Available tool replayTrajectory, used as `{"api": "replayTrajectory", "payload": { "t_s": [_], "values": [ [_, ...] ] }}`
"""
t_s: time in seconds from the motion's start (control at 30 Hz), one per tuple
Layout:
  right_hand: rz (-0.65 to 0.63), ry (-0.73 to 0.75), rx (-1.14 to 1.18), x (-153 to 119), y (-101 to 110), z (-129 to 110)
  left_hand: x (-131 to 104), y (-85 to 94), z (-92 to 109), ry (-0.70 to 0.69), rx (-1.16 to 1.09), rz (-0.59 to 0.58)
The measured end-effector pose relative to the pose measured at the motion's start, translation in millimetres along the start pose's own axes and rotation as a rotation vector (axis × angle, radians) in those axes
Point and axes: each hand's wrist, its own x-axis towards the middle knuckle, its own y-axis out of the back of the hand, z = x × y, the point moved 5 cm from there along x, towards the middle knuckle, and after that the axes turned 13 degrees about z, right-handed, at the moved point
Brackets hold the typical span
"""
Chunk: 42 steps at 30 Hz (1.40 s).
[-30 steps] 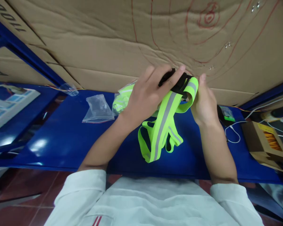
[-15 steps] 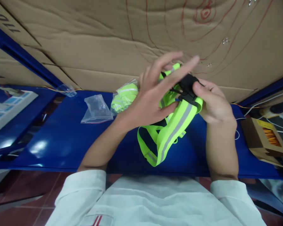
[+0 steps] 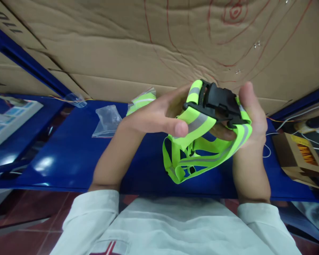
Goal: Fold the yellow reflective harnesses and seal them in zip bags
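Boxy black buckle (image 3: pixel 221 98), looped webbing (image 3: pixel 200 123)

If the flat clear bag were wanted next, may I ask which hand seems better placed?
Probably the left hand: the flat clear bag lies near the left forearm, while the right hand is farther away. Both hands hold the reflective strap, so the left would need to let go first.

Partly cut-off black digits (image 3: pixel 6 22) resembling "1100" slant across the cardboard (image 3: pixel 95 46).
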Motion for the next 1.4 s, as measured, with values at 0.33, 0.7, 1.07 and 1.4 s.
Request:
{"api": "replayTrajectory", "payload": {
  "t_s": [0.33,0.7,1.07,1.4],
  "values": [
    [-0.375,0.233,0.212,-1,15,0,0,5.9,1,0.155,-0.232,0.208],
    [-0.212,0.147,-0.001,-9,32,-27,-14,29.4,42,0.041,-0.053,0.383],
    [-0.175,0.286,-0.050,-8,32,-27,-10,41.2,28,0.077,0.099,0.251],
    [0.054,0.349,-0.309,-1,34,-17,-1,6.8,7,0.112,0.008,-0.004]
  ]
}}
